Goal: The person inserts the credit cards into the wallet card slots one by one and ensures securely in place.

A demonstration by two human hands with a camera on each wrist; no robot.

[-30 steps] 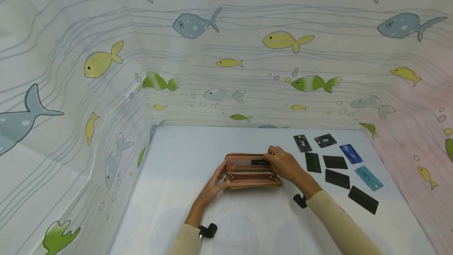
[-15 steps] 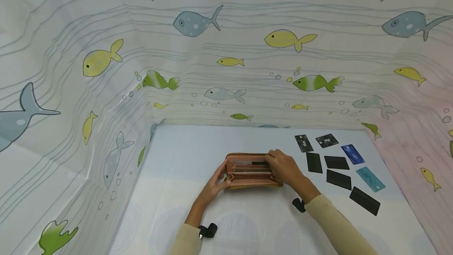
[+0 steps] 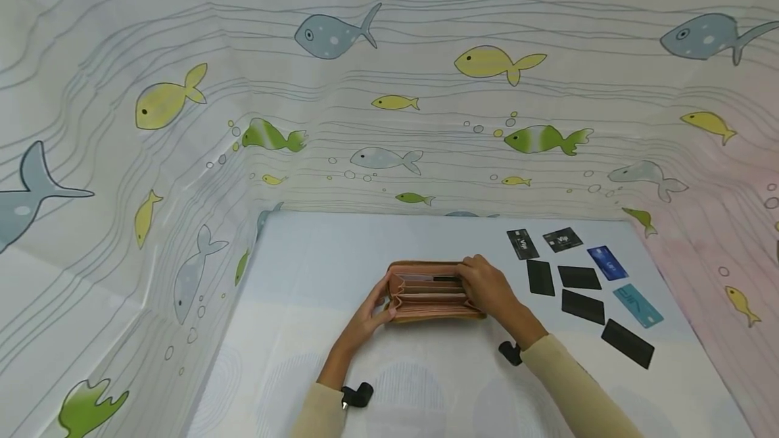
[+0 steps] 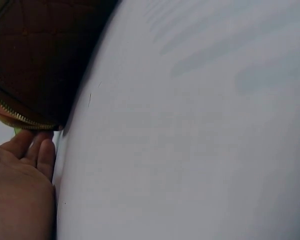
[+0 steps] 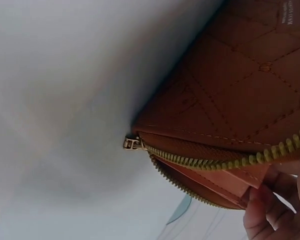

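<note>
- Nearest the wearer, two cream sleeves are seen in the head view, running up from 6 o'clock toward the middle of the table (image 3: 304, 370).
- The left hand (image 3: 365, 316) is set at the 9 o'clock end of the wallet (image 3: 429, 293); its fingers are curled round that end, and in the left wrist view the fingertips (image 4: 37, 147) are seen pressed together just under the zip edge of the wallet (image 4: 35, 55).
- The right hand (image 3: 489, 289) is laid over the 3 o'clock end of the wallet, its fingers bent down onto the open top; in the right wrist view the fingertips (image 5: 270, 210) are seen curled against the inner lining beside the zip teeth of the wallet (image 5: 230, 100).
- The wallet lies open at the table's centre, between the two hands, and a dark card (image 3: 446, 279) is seen sunk in a slot just beside the right fingers.
- At 2 o'clock of the wallet, well apart from it, loose cards (image 3: 578, 278) are spread flat.
- Farthest off, a fish-print curtain (image 3: 389, 86) is hung round the table.
</note>
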